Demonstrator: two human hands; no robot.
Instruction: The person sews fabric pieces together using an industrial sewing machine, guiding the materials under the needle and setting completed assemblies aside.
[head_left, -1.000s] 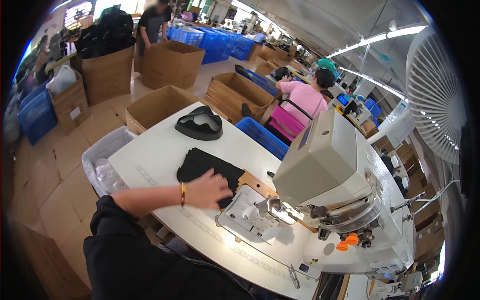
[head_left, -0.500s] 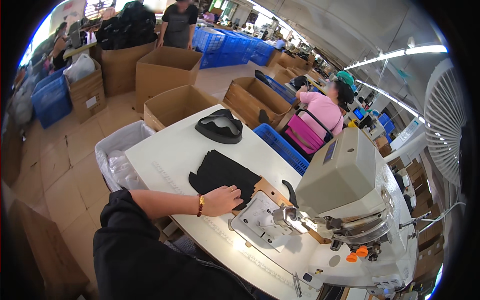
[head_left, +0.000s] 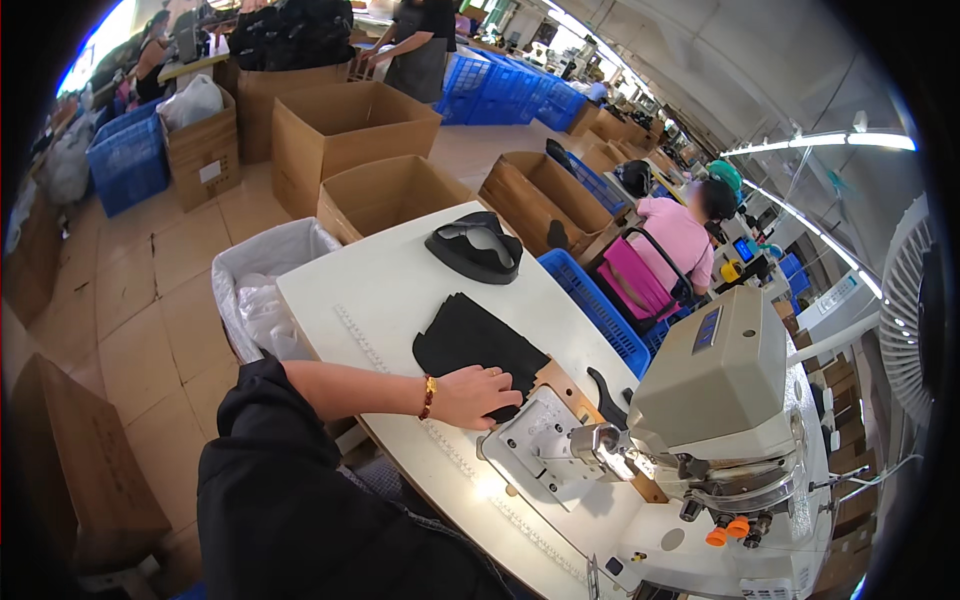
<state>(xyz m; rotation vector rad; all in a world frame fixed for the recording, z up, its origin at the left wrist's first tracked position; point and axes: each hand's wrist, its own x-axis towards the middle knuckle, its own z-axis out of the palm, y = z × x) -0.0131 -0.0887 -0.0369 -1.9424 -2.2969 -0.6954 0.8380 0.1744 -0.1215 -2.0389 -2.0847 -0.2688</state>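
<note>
My left hand point(head_left: 478, 396) lies on the near edge of a flat stack of black fabric pieces point(head_left: 470, 340), on the white sewing table point(head_left: 350, 300). Its fingers reach across the cloth without visibly gripping it, and the fingertips are partly hard to make out. Just right of the hand is the metal plate point(head_left: 535, 440) of a beige sewing machine point(head_left: 715, 370), its head lamp lit. A brown board point(head_left: 568, 392) adjoins the fabric's right edge. Behind the plate rests a curved black piece point(head_left: 606, 400). My right hand does not show.
A looped black band point(head_left: 474, 250) stands at the table's far corner. To the left is a white-lined bin point(head_left: 240, 300); beyond it stand open cardboard boxes point(head_left: 385, 195). A blue crate point(head_left: 595, 310) sits along the far edge, near a seated person in pink point(head_left: 672, 240). A fan point(head_left: 905, 300) stands at right.
The whole view has shifted, so the table and machine appear further right. My left hand stays on the black fabric. The standing person in the back now has arms reaching forward.
</note>
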